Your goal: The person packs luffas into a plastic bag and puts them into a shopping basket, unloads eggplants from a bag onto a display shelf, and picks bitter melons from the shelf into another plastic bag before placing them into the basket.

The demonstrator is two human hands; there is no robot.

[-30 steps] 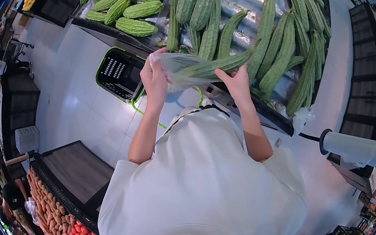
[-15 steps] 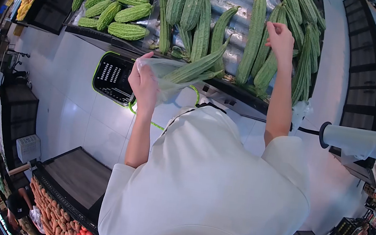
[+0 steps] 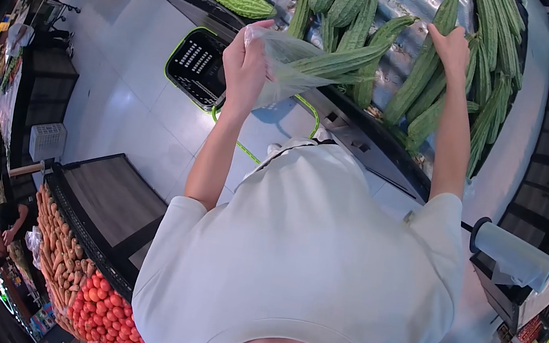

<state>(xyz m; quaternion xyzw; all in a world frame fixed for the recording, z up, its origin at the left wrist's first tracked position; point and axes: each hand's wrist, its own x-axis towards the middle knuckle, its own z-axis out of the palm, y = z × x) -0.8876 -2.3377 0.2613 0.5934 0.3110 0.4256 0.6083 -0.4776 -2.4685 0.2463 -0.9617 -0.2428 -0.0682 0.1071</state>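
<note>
On the head cam, the left hand (image 3: 245, 63) has its fingers clamped on the edge of a clear plastic bag (image 3: 279, 54), kinda bunched up at the top. There's a ridged gourd (image 3: 345, 59) partly inside, lying at a slant, with its far end poking out of the plastic toward the produce stand (image 3: 387, 160).

The right hand (image 3: 452, 52) is reached way out over the stand, on the upper part of a long green gourd (image 3: 420, 73) lying on the silvery padding (image 3: 393, 59). Thumb's on one side and the fingers go over the other, but honestly can't tell if they're squeezed tight.

More ridged gourds (image 3: 503, 42) are piled up just right of that hand, and bumpy bitter melons (image 3: 245, 2) sit off to the left. Below those, a black basket (image 3: 194, 67) with a lime green rim is down on the floor (image 3: 128, 100), right beside the stand. Over on the right there's a roll of plastic bags (image 3: 512, 255), and bottom left is carrots (image 3: 61, 240) next to red tomatoes (image 3: 107, 312).
</note>
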